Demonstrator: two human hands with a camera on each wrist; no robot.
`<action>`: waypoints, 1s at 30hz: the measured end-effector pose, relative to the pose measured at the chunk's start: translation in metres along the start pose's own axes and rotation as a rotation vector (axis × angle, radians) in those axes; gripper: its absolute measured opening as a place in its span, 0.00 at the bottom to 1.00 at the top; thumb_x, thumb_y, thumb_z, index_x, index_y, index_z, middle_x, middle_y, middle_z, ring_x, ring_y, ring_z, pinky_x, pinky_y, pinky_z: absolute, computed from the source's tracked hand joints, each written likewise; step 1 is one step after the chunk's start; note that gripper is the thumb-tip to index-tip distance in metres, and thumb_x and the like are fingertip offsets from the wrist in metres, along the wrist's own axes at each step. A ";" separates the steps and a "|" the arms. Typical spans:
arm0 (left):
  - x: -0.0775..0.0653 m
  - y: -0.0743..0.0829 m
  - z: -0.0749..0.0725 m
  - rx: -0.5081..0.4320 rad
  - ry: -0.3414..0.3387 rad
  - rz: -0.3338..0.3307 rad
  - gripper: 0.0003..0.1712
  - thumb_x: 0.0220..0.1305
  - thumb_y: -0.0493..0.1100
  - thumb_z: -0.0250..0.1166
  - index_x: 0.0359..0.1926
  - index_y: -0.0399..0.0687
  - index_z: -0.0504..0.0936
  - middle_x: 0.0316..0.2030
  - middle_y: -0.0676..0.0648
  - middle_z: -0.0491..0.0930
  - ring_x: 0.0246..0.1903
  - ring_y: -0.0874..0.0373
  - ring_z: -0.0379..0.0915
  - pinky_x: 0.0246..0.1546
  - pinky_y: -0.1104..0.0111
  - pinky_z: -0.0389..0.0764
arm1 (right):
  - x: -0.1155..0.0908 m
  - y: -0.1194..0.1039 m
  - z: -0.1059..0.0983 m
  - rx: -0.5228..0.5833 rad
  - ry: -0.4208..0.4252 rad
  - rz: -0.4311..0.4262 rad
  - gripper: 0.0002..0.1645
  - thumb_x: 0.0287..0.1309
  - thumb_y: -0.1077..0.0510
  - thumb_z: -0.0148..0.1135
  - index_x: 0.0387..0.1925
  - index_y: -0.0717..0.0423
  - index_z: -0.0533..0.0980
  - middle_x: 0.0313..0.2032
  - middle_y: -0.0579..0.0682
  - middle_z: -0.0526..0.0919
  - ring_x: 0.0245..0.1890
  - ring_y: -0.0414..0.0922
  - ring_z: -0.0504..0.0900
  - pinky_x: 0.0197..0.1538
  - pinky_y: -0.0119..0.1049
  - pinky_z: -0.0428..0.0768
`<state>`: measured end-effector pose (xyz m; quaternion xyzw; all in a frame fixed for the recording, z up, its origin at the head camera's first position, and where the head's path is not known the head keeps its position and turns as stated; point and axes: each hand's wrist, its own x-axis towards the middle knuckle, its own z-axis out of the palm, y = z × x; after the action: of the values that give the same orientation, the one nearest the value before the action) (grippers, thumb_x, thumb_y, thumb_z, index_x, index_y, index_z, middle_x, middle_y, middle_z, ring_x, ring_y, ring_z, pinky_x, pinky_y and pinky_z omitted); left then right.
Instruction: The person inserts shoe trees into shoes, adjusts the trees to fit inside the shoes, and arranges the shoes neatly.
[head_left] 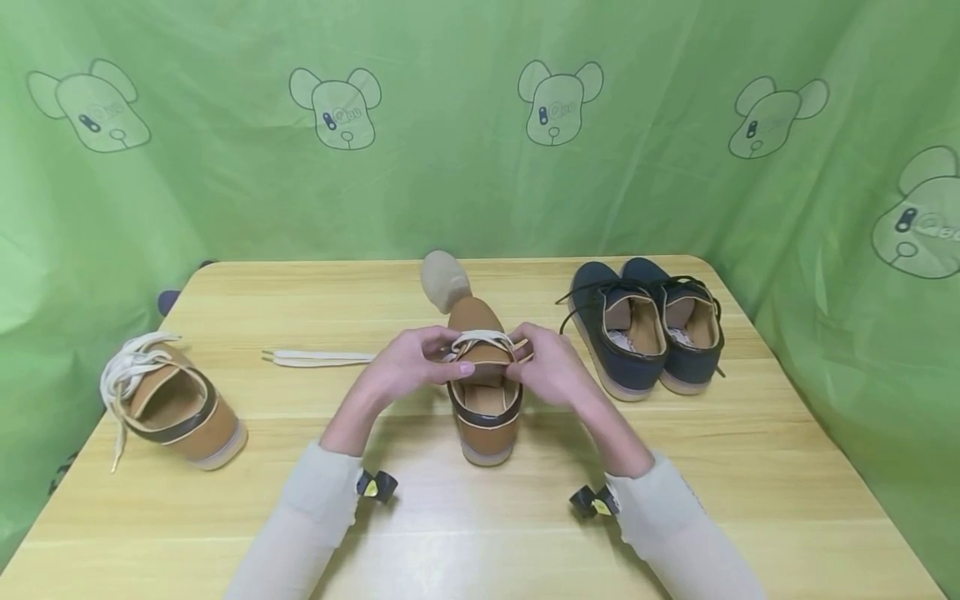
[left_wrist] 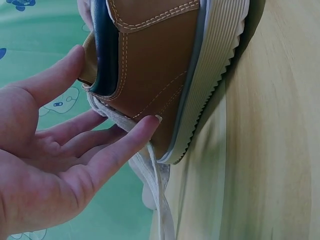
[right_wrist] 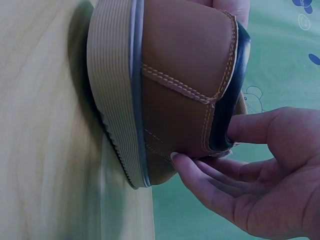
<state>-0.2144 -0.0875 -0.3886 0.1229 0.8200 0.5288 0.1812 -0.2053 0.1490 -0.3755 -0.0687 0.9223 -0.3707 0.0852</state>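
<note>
A brown shoe (head_left: 489, 435) with a dark collar stands at the table's middle, toe pointing away. My left hand (head_left: 408, 362) holds its opening from the left, the thumb at the inner edge and the other fingers by the lacing. From the opposite side my right hand (head_left: 551, 367) grips the collar, its thumb inside the rim and fingers outside, as the right wrist view shows. White laces (head_left: 483, 337) cross above the tongue. One length of lace (head_left: 322, 358) runs left over the table; it hangs from the shoe in the left wrist view (left_wrist: 159, 192).
A second brown shoe (head_left: 213, 421) with tied white laces stands at the left edge. Two navy shoes (head_left: 618, 358) with dark laces stand side by side at the right. Beyond the middle shoe's toe lies a grey rounded piece (head_left: 444, 279). Green curtain (head_left: 450, 183) surrounds the table.
</note>
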 end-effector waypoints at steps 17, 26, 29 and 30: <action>-0.001 0.002 0.000 0.062 0.019 0.021 0.37 0.58 0.56 0.76 0.66 0.53 0.77 0.62 0.47 0.81 0.64 0.51 0.75 0.67 0.53 0.73 | 0.000 0.002 -0.002 0.039 -0.043 -0.001 0.21 0.56 0.62 0.66 0.53 0.55 0.78 0.40 0.57 0.87 0.32 0.47 0.86 0.37 0.36 0.82; -0.008 0.007 -0.004 0.142 0.047 0.036 0.36 0.59 0.58 0.74 0.66 0.53 0.77 0.63 0.48 0.79 0.66 0.49 0.73 0.69 0.51 0.72 | -0.002 0.002 -0.005 0.097 -0.101 -0.007 0.21 0.60 0.62 0.65 0.56 0.58 0.76 0.38 0.58 0.88 0.24 0.44 0.86 0.32 0.36 0.83; -0.010 0.008 -0.008 0.154 0.048 0.037 0.36 0.60 0.57 0.73 0.66 0.52 0.77 0.64 0.47 0.78 0.67 0.48 0.72 0.68 0.50 0.72 | -0.002 0.002 -0.007 0.095 -0.117 -0.008 0.21 0.61 0.61 0.64 0.56 0.58 0.76 0.38 0.58 0.89 0.24 0.45 0.87 0.32 0.36 0.83; -0.010 0.008 -0.009 0.158 0.050 0.034 0.35 0.61 0.57 0.73 0.66 0.52 0.76 0.65 0.47 0.78 0.67 0.47 0.72 0.68 0.50 0.73 | -0.002 0.002 -0.007 0.094 -0.122 -0.007 0.20 0.62 0.61 0.64 0.56 0.58 0.76 0.38 0.57 0.89 0.24 0.45 0.87 0.32 0.36 0.83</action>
<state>-0.2089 -0.0955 -0.3760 0.1374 0.8612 0.4685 0.1416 -0.2046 0.1557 -0.3718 -0.0904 0.8968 -0.4088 0.1432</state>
